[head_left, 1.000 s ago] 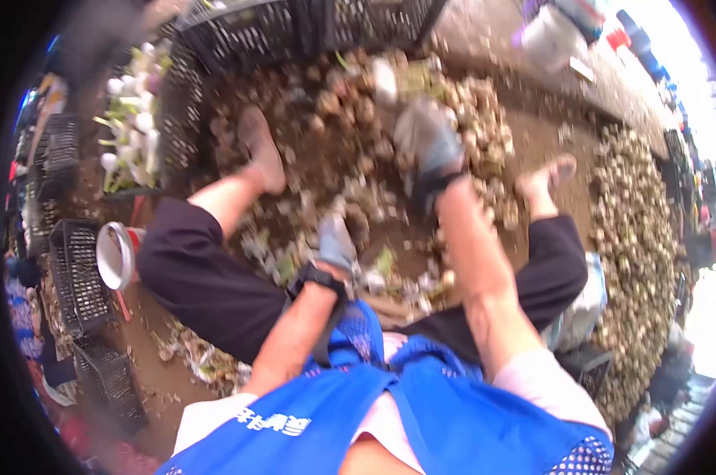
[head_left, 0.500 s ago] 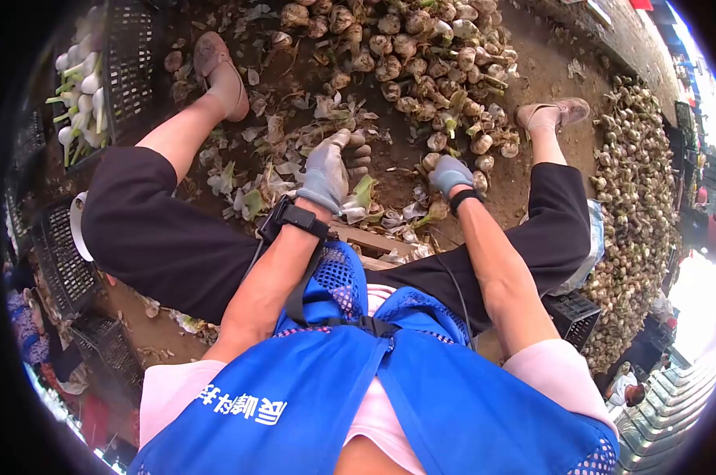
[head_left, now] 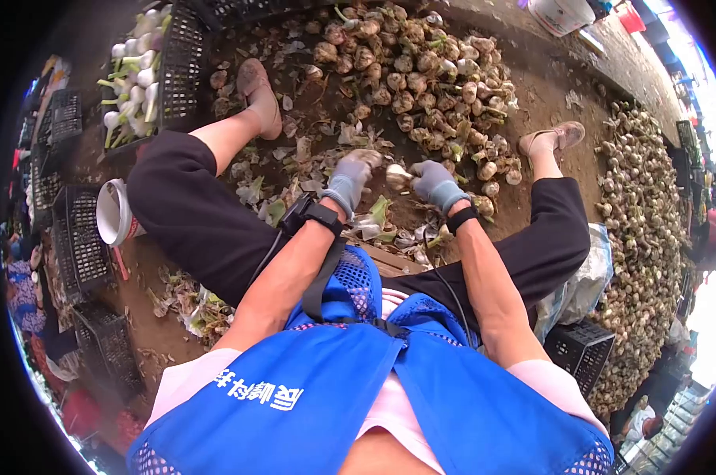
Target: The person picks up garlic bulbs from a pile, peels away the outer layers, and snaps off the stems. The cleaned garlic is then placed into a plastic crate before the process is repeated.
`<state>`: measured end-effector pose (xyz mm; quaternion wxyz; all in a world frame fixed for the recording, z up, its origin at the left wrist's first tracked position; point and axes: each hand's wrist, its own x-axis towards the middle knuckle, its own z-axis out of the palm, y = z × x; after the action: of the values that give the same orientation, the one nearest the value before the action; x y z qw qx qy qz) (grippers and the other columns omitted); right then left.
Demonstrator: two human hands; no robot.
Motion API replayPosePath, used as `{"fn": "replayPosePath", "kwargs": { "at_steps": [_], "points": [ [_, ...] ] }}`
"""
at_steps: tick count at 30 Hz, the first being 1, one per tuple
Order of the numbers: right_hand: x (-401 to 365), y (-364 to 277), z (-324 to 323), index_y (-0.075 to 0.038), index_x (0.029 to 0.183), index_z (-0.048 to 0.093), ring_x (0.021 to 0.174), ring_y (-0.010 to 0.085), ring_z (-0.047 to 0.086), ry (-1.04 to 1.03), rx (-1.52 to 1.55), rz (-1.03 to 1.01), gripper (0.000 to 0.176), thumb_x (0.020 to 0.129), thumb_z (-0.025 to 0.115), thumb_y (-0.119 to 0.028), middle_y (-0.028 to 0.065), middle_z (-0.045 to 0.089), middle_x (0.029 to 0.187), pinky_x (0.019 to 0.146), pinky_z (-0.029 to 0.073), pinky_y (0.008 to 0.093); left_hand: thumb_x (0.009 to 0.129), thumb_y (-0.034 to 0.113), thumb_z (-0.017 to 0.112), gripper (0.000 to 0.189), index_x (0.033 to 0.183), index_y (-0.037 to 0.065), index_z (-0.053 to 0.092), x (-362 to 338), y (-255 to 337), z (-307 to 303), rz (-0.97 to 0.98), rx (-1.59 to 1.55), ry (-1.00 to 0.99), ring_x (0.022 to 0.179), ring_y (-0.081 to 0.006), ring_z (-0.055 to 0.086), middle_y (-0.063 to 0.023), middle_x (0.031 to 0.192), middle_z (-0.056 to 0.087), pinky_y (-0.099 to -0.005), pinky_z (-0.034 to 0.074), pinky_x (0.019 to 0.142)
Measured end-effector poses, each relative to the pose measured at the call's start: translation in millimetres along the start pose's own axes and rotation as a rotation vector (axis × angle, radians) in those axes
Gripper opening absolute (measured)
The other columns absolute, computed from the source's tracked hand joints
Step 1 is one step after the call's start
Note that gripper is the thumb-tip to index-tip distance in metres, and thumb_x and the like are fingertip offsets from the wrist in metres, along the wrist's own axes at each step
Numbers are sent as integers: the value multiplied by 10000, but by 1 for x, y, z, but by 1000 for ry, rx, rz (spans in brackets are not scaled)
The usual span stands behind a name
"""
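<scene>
Gloved left hand (head_left: 348,178) and right hand (head_left: 435,184) meet over the ground (head_left: 548,95) between the knees, fingers curled, pinching one garlic bulb (head_left: 397,176) between them, near the pile (head_left: 421,71). Likely light and firm, with loose papery skin that slips. Grip the round body, not the stalk.

I see a heap of unpeeled garlic (head_left: 421,63) filling the upper middle of the frame, on bare dirt. A second heap (head_left: 643,237) runs down the right edge. At upper left a black crate (head_left: 176,71) holds cleaned white bulbs (head_left: 132,71) with green stalks. Below it, at the left edge, a white bucket (head_left: 113,212) lies beside empty black crates (head_left: 85,245). Loose skins and leaves (head_left: 310,166) litter the ground mid-frame. Another black crate (head_left: 583,352) sits lower right.
</scene>
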<state>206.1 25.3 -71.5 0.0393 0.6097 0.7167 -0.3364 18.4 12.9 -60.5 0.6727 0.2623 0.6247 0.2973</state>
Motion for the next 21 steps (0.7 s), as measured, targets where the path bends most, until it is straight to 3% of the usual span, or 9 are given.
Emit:
{"fn": "replayPosePath", "kwargs": {
  "at_steps": [2, 3, 5, 6, 8, 10, 12, 15, 21],
  "points": [
    [-13, -38, -32, -65, 946, 633, 819, 334, 598, -12, 234, -110, 276, 696, 536, -131, 189, 622, 861, 724, 470, 348, 882, 258, 489, 258, 1070, 93, 554, 8, -15, -7, 456, 57, -232, 786, -188, 579, -49, 918, 601, -376, 483, 628],
    [-17, -43, -40, -39, 943, 630, 767, 281, 602, 14, 361, -126, 257, 716, 538, -121, 176, 631, 849, 689, 468, 321, 902, 274, 458, 309, 1115, 62, 528, -15, 10, -6, -93, -359, -343, 863, -198, 580, -64, 946, 599, -371, 494, 715],
    [-37, -61, -66, 30, 948, 611, 653, 139, 571, 77, 911, -190, 222, 771, 552, -89, 113, 643, 824, 591, 449, 233, 905, 290, 449, 325, 1114, 52, 522, -14, 12, -13, -48, -521, -462, 887, -193, 576, -70, 964, 595, -362, 495, 741],
    [-49, -69, -77, 23, 965, 600, 639, 125, 579, 112, 1229, -177, 216, 798, 581, -112, 70, 638, 829, 553, 449, 203, 908, 306, 441, 343, 1114, 42, 517, -13, 13, -14, -11, -699, -586, 911, -189, 572, -76, 983, 591, -352, 496, 768],
    [-57, -66, -79, -3, 967, 594, 650, 120, 588, 31, 1710, -191, 209, 801, 606, -130, 57, 633, 803, 553, 475, 212, 898, 332, 456, 361, 1110, 46, 515, -34, 26, -3, 11, -761, -530, 914, -183, 569, -78, 1006, 584, -347, 499, 770],
    [-63, -76, -72, -18, 952, 594, 658, 122, 599, 74, 1604, -9, 182, 810, 605, -132, 63, 636, 810, 563, 493, 222, 898, 310, 469, 331, 1099, 50, 509, -35, 28, 1, 143, -703, -504, 905, -169, 568, -64, 983, 583, -351, 496, 777],
    [-51, -74, -46, -27, 913, 571, 689, 145, 618, 247, 1572, -37, 158, 823, 597, -155, 67, 630, 844, 553, 523, 275, 894, 299, 485, 296, 1064, 59, 508, -36, 27, 5, 181, -658, -462, 854, -163, 576, -47, 940, 580, -341, 505, 721],
    [-45, -70, -34, -5, 922, 571, 681, 164, 620, 301, 1511, -45, 157, 825, 589, -128, 75, 629, 851, 577, 534, 293, 871, 301, 530, 220, 979, 109, 533, -47, 29, 12, 354, -382, -151, 706, -127, 570, -17, 872, 580, -267, 459, 539],
    [-46, -64, -29, 31, 936, 606, 714, 88, 562, 304, 1396, -189, 153, 823, 571, -65, 31, 622, 834, 628, 470, 232, 835, 306, 569, 163, 918, 165, 566, -43, 26, 9, 17, -659, -187, 572, -112, 543, 7, 760, 577, -219, 395, 407]
  ]
}}
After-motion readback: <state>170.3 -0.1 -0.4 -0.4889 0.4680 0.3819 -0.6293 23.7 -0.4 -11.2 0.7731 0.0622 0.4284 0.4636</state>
